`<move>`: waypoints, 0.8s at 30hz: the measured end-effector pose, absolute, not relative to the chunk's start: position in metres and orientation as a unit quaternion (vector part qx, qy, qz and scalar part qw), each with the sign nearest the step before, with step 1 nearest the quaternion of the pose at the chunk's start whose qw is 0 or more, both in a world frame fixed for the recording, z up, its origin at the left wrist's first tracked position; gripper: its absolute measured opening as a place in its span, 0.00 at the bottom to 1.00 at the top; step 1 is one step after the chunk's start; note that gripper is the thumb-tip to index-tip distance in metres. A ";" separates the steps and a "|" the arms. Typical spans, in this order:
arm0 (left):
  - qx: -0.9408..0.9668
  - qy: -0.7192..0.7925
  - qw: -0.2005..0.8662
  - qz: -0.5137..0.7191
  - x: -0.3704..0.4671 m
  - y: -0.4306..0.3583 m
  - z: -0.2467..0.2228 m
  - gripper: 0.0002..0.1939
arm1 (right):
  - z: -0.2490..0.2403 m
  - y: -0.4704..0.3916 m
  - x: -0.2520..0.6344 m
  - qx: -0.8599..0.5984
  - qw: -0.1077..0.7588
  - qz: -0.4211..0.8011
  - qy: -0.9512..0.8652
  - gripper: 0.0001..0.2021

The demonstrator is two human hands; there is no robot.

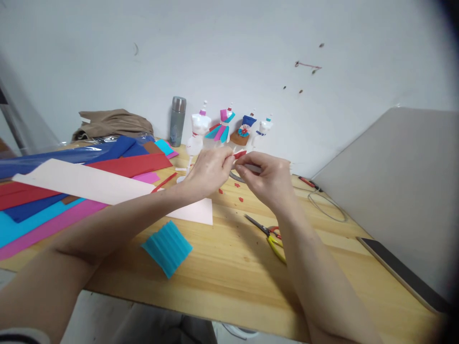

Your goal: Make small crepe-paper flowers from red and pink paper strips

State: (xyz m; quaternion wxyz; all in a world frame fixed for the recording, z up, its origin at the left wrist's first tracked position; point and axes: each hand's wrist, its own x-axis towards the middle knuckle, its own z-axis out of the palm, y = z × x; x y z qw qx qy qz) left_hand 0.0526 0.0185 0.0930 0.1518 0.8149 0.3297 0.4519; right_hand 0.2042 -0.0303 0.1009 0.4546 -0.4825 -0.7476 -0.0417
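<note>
A small piece of red crepe paper (239, 154) shows between my two hands, raised above the middle of the table. My left hand (212, 171) pinches it, back of the hand toward me. My right hand (267, 179) meets it with thumb and fingertips pressed together at the same spot; the fingers partly hide the paper. Beneath them lie small red paper scraps (241, 199). Scissors (267, 231) with yellow and red handles lie beside my right forearm, which covers part of them. A pleated teal crepe paper square (168, 248) rests near the front edge.
Small white dress-form figures (200, 125), some dressed in coloured paper, stand along the wall. A thermos flask (177, 121) is left of them. Coloured crepe sheets (82, 184) and brown cloth (114, 125) cover the left side. A dark tablet-like device (401, 272) lies far right.
</note>
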 end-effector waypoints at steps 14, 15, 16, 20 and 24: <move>0.733 0.359 0.387 0.429 0.049 0.035 0.099 0.10 | 0.094 -0.023 0.207 -0.537 0.406 -0.089 -0.734 0.05; 0.713 0.345 0.430 0.433 0.048 0.038 0.101 0.09 | 0.095 -0.023 0.207 -0.540 0.411 -0.089 -0.729 0.05; 0.697 0.331 0.464 0.435 0.046 0.039 0.103 0.08 | 0.096 -0.023 0.208 -0.542 0.418 -0.090 -0.724 0.04; 0.676 0.316 0.513 0.424 0.043 0.041 0.107 0.07 | 0.100 -0.026 0.208 -0.540 0.451 -0.083 -0.706 0.04; 0.694 0.328 0.479 0.426 0.048 0.037 0.106 0.08 | 0.103 -0.032 0.201 -0.534 0.502 -0.053 -0.679 0.04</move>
